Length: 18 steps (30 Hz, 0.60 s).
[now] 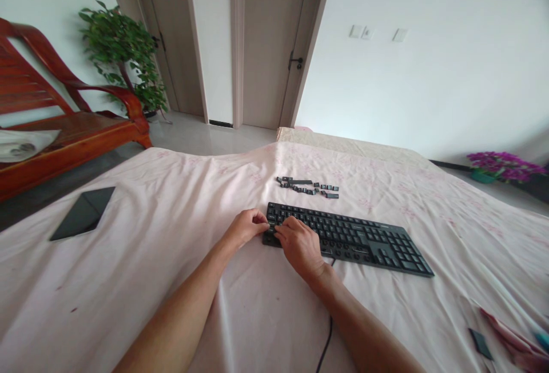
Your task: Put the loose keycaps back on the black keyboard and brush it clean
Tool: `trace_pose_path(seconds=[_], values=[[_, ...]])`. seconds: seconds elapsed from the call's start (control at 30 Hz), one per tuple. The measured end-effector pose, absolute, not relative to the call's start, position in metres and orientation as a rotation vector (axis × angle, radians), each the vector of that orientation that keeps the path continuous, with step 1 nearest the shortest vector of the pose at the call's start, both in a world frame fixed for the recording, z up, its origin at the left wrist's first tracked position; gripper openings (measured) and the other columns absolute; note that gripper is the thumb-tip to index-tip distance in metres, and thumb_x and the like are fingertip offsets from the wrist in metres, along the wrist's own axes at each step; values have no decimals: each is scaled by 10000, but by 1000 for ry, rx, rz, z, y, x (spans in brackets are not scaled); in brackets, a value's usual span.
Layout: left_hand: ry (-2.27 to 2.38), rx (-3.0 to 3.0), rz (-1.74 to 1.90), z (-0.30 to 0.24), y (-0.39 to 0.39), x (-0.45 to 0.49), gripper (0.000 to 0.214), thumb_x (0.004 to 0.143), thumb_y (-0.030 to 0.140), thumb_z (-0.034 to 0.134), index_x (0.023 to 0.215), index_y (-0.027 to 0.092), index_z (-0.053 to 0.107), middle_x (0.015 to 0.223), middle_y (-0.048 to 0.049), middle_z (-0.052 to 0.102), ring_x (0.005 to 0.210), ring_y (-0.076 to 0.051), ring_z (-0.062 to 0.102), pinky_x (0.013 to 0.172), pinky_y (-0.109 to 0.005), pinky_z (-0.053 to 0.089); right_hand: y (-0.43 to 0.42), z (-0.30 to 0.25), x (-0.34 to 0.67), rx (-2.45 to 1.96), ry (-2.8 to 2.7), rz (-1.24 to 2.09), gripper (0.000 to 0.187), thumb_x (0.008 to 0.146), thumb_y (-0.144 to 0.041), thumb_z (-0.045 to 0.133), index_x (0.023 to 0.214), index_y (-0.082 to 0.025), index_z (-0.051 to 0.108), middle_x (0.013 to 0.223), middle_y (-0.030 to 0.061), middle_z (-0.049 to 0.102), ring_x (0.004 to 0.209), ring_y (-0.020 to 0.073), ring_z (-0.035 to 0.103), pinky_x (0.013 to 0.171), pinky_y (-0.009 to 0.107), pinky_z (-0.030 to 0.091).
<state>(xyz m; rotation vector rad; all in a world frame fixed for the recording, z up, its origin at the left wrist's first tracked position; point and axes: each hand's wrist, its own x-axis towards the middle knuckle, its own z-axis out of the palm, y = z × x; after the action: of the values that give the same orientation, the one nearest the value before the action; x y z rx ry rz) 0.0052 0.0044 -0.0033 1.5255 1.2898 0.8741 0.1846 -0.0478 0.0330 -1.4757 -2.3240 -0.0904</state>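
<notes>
A black computer keyboard [351, 238] lies at a slant on the cloth. Some of its lower keys are off, leaving bare round key posts. My left hand [249, 225] is at the keyboard's left edge, thumb and forefinger pinched together; whatever lies between the fingertips is too small to make out. Beside it, my right hand [299, 242] reaches over the left end of the keys. Its fingers are curled in and their tips press close to the same spot, so what they grip is hidden. Beyond the keyboard, several loose black keycaps [309, 191] lie in rough rows, one long spacebar [301, 182] among them.
A pink cloth [180, 298] covers the surface. A black-screened tablet or phone [83, 213] lies left. A cable [326, 341] runs towards me. At the lower right are a small dark flat piece [481, 343] and a reddish cloth [510, 338]. A wooden bench [72, 124] stands left.
</notes>
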Motion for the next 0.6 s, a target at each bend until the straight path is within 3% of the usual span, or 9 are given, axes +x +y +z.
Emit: trace_pose_path(seconds=[0.6], values=[[1335, 1588, 854, -4, 2, 7, 161, 640, 264, 638, 756, 155, 660, 747, -38, 679, 712, -168, 605, 650, -258, 439, -46, 34, 183, -1488, -2368, -117, 154, 891, -265, 538, 814, -258, 672, 807, -1, 586, 762, 124, 520, 617, 247, 310]])
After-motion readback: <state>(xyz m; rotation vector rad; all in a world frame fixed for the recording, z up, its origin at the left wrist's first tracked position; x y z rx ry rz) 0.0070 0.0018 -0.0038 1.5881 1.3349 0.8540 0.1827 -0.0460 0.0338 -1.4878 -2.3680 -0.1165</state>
